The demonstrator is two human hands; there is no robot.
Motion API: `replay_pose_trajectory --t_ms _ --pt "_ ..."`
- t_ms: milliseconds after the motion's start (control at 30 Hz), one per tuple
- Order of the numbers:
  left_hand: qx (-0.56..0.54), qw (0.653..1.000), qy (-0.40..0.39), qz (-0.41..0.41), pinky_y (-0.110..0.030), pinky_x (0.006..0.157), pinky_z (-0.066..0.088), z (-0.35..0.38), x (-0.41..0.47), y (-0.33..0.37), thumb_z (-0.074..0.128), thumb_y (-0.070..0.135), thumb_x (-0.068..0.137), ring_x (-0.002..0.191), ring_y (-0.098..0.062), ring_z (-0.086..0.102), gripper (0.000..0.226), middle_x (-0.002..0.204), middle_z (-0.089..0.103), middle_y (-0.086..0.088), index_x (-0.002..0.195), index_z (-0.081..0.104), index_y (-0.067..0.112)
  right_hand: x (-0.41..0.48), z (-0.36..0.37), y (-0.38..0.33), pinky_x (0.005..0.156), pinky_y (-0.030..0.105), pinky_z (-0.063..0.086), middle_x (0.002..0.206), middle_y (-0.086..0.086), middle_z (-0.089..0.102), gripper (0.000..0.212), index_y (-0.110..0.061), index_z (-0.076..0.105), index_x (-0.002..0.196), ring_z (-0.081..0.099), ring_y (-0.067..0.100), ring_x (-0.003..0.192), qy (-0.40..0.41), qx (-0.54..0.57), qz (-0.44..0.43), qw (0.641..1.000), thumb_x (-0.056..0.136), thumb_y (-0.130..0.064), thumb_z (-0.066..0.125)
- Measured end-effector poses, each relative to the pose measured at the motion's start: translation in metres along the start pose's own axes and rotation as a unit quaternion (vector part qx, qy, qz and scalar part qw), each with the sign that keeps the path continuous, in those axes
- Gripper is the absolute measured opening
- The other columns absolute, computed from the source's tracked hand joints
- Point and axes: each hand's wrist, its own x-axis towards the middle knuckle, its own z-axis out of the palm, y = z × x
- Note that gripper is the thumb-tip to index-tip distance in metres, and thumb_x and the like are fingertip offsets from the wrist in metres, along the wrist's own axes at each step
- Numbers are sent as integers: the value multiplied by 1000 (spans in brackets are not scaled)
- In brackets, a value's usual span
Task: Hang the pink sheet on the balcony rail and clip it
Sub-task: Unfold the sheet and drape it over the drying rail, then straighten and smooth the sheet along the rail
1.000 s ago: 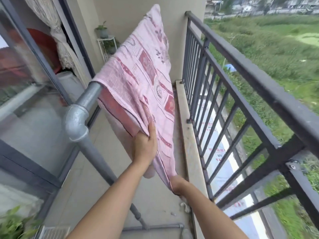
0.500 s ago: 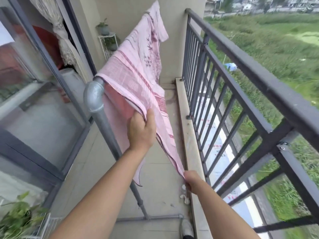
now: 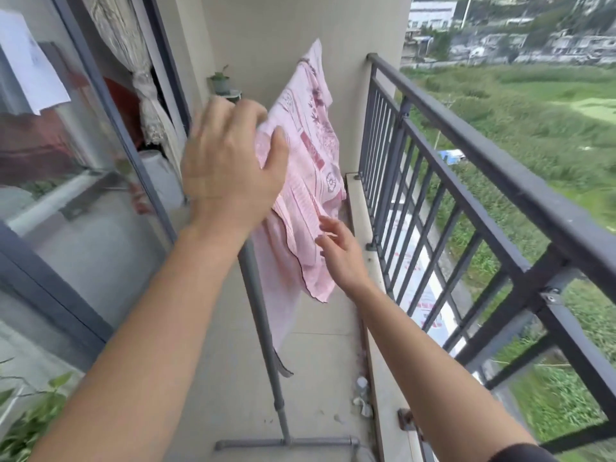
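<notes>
pink sheet (image 3: 310, 168) drapes over the grey rack pole (image 3: 263, 328). left hand (image 3: 230, 161) grasps its top fold; right hand (image 3: 340, 251) released, beside the hanging edge. smooth folds evenly before clipping.

Two hands (image 3: 230, 168), one pink sheet (image 3: 310, 181)

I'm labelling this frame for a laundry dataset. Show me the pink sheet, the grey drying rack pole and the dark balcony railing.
pink sheet (image 3: 315, 161): head view, patterned middle of the draped cloth.
grey drying rack pole (image 3: 266, 335): head view, bare upright section below the sheet.
dark balcony railing (image 3: 473, 155): head view, top bar.
</notes>
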Motion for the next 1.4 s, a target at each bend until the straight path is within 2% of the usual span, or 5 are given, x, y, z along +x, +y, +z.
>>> replay_pose_trajectory --t_ms 267,700,1100,1233,1400 --pt "-278 838 -201 -424 -25 51 34 23 -5 -65 55 30 86 51 -16 47 35 53 46 -2 55 49 14 -1 34 -57 73 42 52 76 1 66 21 -10 61 83 62 20 75 -1 -214 -241 947 93 -29 63" --pt "-443 719 -310 -436 -36 82 54 27 -74 -71 56 29 98 78 -10 67 14 82 74 11 91 68 26 -13 10 -82 63 38 53 69 -5 67 21 -30 70 102 64 14 66 59 -97 -244 963 93 -47 61" --pt "-96 899 -111 -413 -32 63 39 53 -84 -91 45 6 92 83 -30 62 18 86 65 -16 85 61 4 -10 4 -68 56 43 40 58 -2 40 39 -29 39 65 45 25 59 10 -141 -254 957 101 -40 48" --pt "-205 858 -302 -361 -6 48 38 44 -79 -89 56 2 90 67 -8 54 12 74 57 4 84 59 12 -15 7 -48 56 38 42 56 8 45 36 -52 44 69 47 25 56 -4 -187 -270 945 103 -40 44" --pt "-348 731 -454 -373 -33 98 49 49 -88 -106 87 31 71 114 -7 62 63 121 67 13 127 58 32 -9 9 -29 57 35 49 47 3 51 19 -34 60 110 55 23 50 13 -215 -295 931 103 -39 43"
